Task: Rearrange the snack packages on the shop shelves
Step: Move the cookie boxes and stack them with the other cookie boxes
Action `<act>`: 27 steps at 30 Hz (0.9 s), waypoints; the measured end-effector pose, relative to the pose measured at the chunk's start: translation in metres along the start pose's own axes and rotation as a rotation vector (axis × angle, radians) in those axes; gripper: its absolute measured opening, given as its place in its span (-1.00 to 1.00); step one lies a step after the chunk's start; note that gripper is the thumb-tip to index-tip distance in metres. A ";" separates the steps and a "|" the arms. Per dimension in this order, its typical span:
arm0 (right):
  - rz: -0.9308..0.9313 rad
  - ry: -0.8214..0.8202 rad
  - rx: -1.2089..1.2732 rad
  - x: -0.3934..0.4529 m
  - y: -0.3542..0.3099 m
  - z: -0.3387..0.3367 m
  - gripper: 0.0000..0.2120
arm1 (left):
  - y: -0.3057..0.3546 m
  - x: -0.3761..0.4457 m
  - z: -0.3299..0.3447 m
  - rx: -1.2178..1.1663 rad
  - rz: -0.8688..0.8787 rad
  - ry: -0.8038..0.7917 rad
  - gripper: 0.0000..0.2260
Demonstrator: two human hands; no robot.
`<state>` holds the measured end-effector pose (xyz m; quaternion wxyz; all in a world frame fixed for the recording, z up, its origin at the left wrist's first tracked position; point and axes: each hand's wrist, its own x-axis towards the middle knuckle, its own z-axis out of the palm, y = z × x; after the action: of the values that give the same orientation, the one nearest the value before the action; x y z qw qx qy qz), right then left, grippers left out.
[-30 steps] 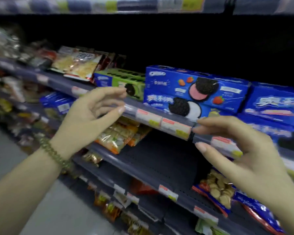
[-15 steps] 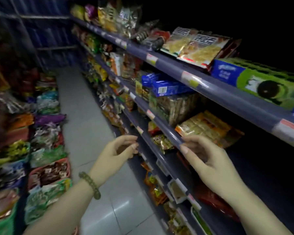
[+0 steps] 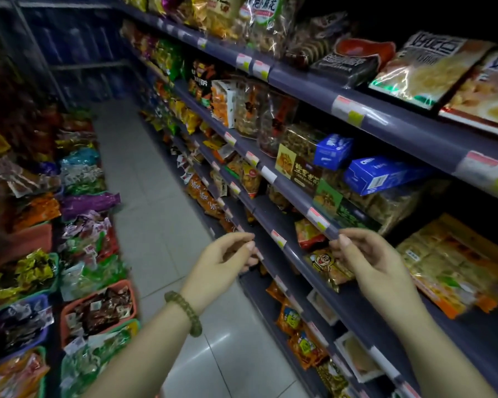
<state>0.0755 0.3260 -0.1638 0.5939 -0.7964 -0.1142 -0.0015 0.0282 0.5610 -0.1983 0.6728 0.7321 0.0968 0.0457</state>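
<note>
On the left of the aisle: baskets (image 3: 98,294) of wrapped snacks stand in rows along the floor; at least six show, among them one red (image 3: 97,297), one blue (image 3: 20,340) and green ones, though blur and crowding stop a sure count.
Basket contents: the red basket holds dark brown packets (image 3: 104,311); the blue one holds dark wrapped pieces; the green ones hold green and yellow packets.
Floor: pale tiles (image 3: 156,225) run up the middle of the aisle.
Hands: two, both raised in front of the shelves.
Left hand (image 3: 222,262): fingers loosely curled, thumb and fingertips close together, holding nothing; it hangs just before the shelf edges. A beaded bracelet (image 3: 184,313) circles the wrist.
Right hand (image 3: 365,259): fingers loosely bent, thumb tip close to the fingertips, nothing between them; the fingertips (image 3: 342,241) sit at the edge of the middle shelf rail (image 3: 288,191). Whether they touch it I cannot tell.
Shelves (image 3: 408,130): at least four tiers show on the right, each rail carrying price tags (image 3: 348,110).
Snack packages: two blue boxes (image 3: 380,173) lie on clear bags on the tier under the top one, above the right hand; a yellow cartoon bag (image 3: 328,268) lies just left of that hand; flat yellow packs (image 3: 454,259) lie to its right.
</note>
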 end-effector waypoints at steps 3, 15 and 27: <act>0.031 0.089 -0.021 0.023 0.003 0.003 -0.60 | -0.001 0.032 -0.002 0.036 0.007 -0.072 -0.84; 0.152 0.429 0.011 0.102 0.024 -0.005 -0.36 | 0.031 0.165 0.029 0.104 0.084 -0.335 -0.87; 0.392 0.617 0.169 0.140 0.015 -0.006 -0.24 | 0.074 0.268 0.085 -0.055 -0.092 -0.450 -0.56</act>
<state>0.2155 0.3417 -0.1570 0.6530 -0.7134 0.2249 -0.1183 0.3124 0.5270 -0.1491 0.6983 0.7002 -0.0238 -0.1469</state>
